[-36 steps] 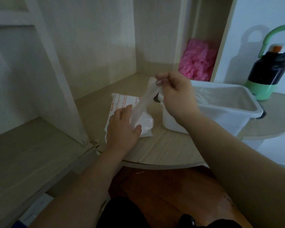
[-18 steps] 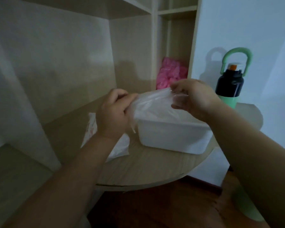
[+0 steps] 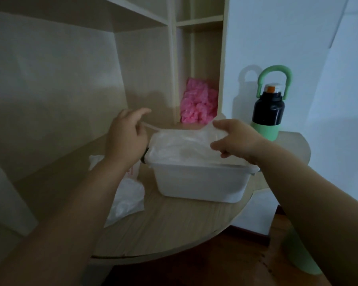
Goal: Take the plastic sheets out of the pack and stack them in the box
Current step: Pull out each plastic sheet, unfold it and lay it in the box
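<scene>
The box [image 3: 198, 182] stands mid-table [image 3: 174, 230], its top covered by the sheet [image 3: 184, 145] stretched between the left hand [image 3: 126, 139] and right hand [image 3: 234, 139]. The pack [image 3: 124, 201] lies just left of it; a bottle [image 3: 267, 112] stands at the back right edge. Bare wood runs along the front edge.

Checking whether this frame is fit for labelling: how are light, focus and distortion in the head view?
Head view: dim, bluish light; the bottle casts a soft shadow on the wall; left hand, right hand and the plastic sheet over the box look slightly soft; wide-angle stretch enlarges the forearms near the lower corners.
</scene>
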Available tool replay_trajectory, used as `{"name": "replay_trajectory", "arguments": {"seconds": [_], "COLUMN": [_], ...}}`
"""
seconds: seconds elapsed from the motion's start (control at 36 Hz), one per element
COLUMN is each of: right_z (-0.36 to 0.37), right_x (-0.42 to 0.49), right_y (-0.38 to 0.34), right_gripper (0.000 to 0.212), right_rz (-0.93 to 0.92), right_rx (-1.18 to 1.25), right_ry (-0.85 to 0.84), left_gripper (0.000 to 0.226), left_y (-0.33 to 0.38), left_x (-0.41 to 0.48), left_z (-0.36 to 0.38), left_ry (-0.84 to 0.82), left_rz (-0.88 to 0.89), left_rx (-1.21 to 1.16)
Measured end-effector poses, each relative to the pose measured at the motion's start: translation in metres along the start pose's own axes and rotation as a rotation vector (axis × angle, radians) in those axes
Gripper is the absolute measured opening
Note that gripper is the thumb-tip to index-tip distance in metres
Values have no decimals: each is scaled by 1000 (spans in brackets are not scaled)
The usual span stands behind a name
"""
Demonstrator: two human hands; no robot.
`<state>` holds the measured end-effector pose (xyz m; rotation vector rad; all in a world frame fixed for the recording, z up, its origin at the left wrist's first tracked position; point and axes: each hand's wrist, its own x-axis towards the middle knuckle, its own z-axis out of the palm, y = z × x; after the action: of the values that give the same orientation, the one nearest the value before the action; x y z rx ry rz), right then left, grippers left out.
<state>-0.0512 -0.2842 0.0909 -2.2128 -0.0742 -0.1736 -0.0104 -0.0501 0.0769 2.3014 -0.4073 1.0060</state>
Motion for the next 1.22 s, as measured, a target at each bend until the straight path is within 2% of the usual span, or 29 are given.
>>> {"name": "replay_trajectory", "arguments": {"seconds": [0.08, 0.17, 0.19, 0.25, 0.31, 0.39, 0.44, 0.5, 0.58, 0.64, 0.69, 0.75, 0.83, 0.92, 0.94, 1.0, 1.06, 1.08, 1.14, 1.17, 1.22], "right_z": [-1, -3, -4, -6, -9, -15, -19, -18, -13, -11, -11, -13, -16, -13, -11, -8, -6, -5, -4, -4, -5], "right_x": [5, 9, 10, 12, 11, 13, 13, 14, 18, 19, 18, 19, 17, 16, 17, 20, 23, 24, 24, 24, 22], "right_y": [9, 14, 15, 14, 9, -3, -13, -16, -5, 5, 7, -1, -23, -43, -47, -52, -54, -54, -55, -55, -54], "right_gripper": [81, 81, 81, 81, 80, 80, 81, 83, 83, 74, 65, 71, 80, 78, 77, 76, 76, 75, 75, 74, 74], "right_rz": [70, 67, 62, 80, 66, -88, -133, -107, 67, 200, 231, 130, -90, -178, -180, -172, -164, -157, -134, -122, -93], "right_rx": [-166, -470, -510, -449, -258, 14, 139, 78, -184, -302, -346, -273, -72, 201, 318, 528, 689, 757, 888, 943, 978], "right_ry": [-47, -143, -163, -165, -135, -72, -71, -117, -200, -219, -184, -140, -133, -108, -104, -108, -103, -99, -87, -77, -52], "left_gripper": [28, 22, 21, 20, 23, 26, 26, 26, 28, 28, 28, 28, 32, 35, 41, 78, 117, 124, 118, 106, 69], "left_y": [19, 26, 26, 25, 27, 32, 32, 31, 32, 29, 28, 28, 32, 32, 33, 31, 30, 31, 32, 34, 31], "left_x": [0, 5, 7, 13, 17, 23, 25, 25, 23, 23, 22, 24, 26, 25, 24, 19, 14, 12, 10, 11, 13], "left_z": [6, 18, 23, 34, 39, 38, 35, 35, 38, 45, 52, 55, 53, 49, 47, 44, 39, 37, 38, 40, 44], "left_ry": [-229, -558, -633, -678, -604, -298, -194, -248, -376, -419, -455, -428, -296, -271, -302, -337, -379, -395, -358, -290, -65], "left_rz": [15, 86, 82, 79, 73, 4, -25, 4, 89, 135, 136, 102, 32, -72, -125, -216, -171, -139, -75, -35, 72], "left_rx": [-210, -157, -151, -149, -168, -307, -365, -346, -260, -208, -187, -211, -287, -420, -548, -727, -597, -493, -283, -216, -125]}}
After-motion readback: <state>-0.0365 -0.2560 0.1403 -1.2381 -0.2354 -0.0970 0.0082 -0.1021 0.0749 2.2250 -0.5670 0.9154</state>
